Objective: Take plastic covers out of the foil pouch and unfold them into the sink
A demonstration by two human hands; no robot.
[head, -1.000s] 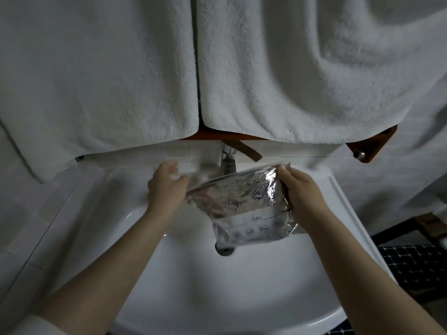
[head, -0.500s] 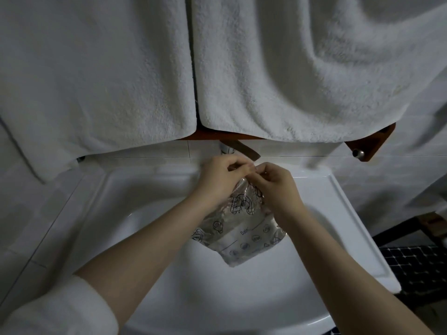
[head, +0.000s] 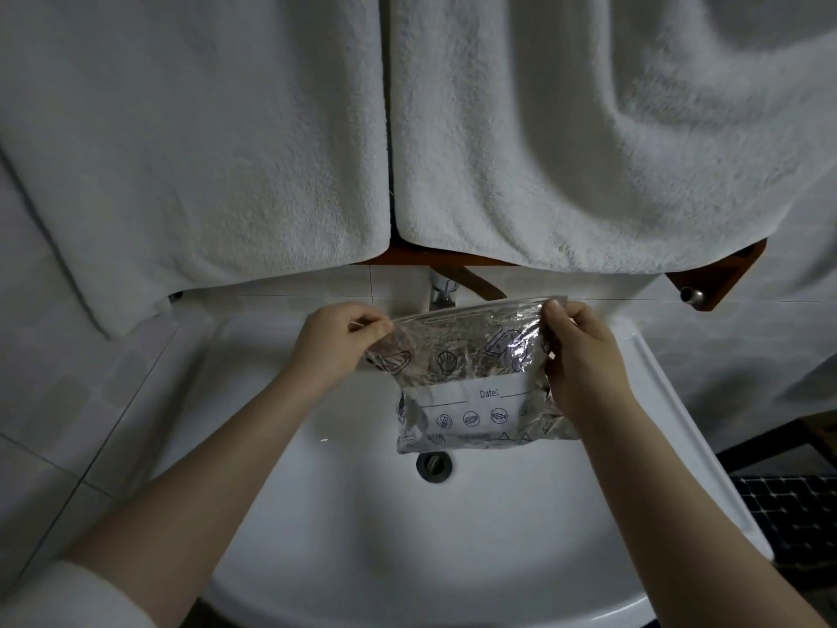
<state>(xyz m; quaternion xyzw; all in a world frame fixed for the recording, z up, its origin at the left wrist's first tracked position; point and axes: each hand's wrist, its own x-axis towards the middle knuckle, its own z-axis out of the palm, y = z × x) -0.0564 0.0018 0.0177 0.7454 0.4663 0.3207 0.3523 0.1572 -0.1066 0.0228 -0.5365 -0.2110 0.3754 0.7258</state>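
Over the white sink (head: 290, 528), the left hand (head: 335, 342) pinched the upper left corner of the foil pouch (head: 471, 378), which hung spread above the drain (head: 434, 465) and in front of the tap (head: 441, 294), while the right hand (head: 584, 355) gripped its upper right edge.

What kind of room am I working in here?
Most likely a bathroom: a white sink with a drain and tap, white towels hanging above it, and tiled walls.
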